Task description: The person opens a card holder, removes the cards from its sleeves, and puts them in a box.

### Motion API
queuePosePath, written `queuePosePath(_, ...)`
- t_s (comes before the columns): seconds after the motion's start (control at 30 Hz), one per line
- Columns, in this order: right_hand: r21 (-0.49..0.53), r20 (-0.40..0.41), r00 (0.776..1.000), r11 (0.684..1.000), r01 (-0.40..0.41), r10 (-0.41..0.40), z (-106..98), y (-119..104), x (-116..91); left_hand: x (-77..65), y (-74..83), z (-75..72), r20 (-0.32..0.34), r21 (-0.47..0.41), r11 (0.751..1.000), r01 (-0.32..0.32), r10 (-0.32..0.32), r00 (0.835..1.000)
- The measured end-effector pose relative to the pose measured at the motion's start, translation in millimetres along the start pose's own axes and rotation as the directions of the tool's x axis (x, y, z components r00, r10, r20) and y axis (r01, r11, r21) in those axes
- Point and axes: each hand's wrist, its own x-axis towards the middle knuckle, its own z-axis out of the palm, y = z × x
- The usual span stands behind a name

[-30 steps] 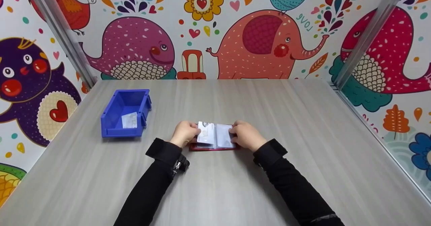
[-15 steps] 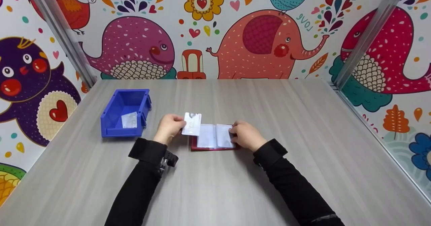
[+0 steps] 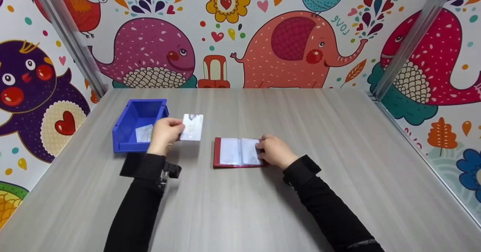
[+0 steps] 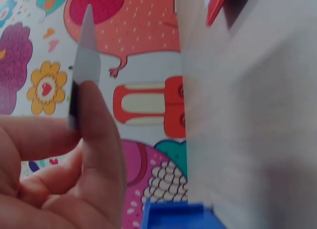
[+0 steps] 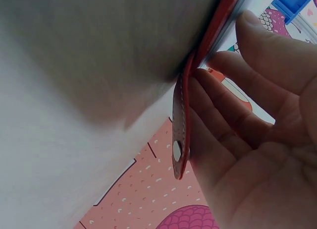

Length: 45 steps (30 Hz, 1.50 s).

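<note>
My left hand (image 3: 164, 133) pinches a white card (image 3: 193, 128) by its left edge, thumb and fingers on opposite faces; the left wrist view shows the card (image 4: 87, 53) nearly edge-on, raised off the table. A red card holder (image 3: 230, 152) lies spread on the table, its clear plastic sleeves facing up. At its right edge, my right hand (image 3: 277, 151) holds it, thumb on the sleeves. Below that edge a strap (image 5: 180, 127) with a metal snap sticks out beside the fingers in the right wrist view.
A blue bin (image 3: 118, 141) stands at the left, just beyond my left hand. Inside it lies a whitish card or packet (image 3: 143, 133), partly covered by the hand. Printed wall panels (image 3: 240, 75) border the wood-grain table (image 3: 319, 120) at the back and sides.
The left hand has drawn the white card out of the holder's left sleeve and carried it left and up, close to the blue bin. The right hand and the holder have stayed put.
</note>
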Motion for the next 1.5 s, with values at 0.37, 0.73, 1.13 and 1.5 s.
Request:
queuePosePath(0.37, 0.006, 0.000, 1.000, 1.000, 0.010, -0.010, -0.3, 0.1, -0.1, 1.4, -5.3, -34.9, -0.126, 0.057, 0.998, -0.003, 0.010, 0.992)
queuePosePath(0.73, 0.030, 0.023, 0.999, 0.999, -0.034, 0.033, -2.3, -0.3, 0.1, 2.2, -12.5, -51.6, -0.261, 0.123, 0.991, 0.045, -0.011, 0.965)
queuePosePath(1.13, 0.024, 0.021, 1.000, 0.999, -0.024, 0.024, -2.4, -1.3, -0.5, 5.6, -17.6, -71.9, -0.333, 0.132, 0.987, 0.088, -0.039, 0.942)
queuePosePath(1.5, 0.005, 0.008, 1.000, 1.000, 0.000, 0.000, -1.2, -0.2, -0.2, 11.4, -32.3, -83.5, -0.460, 0.081, 0.985, 0.153, -0.099, 0.882)
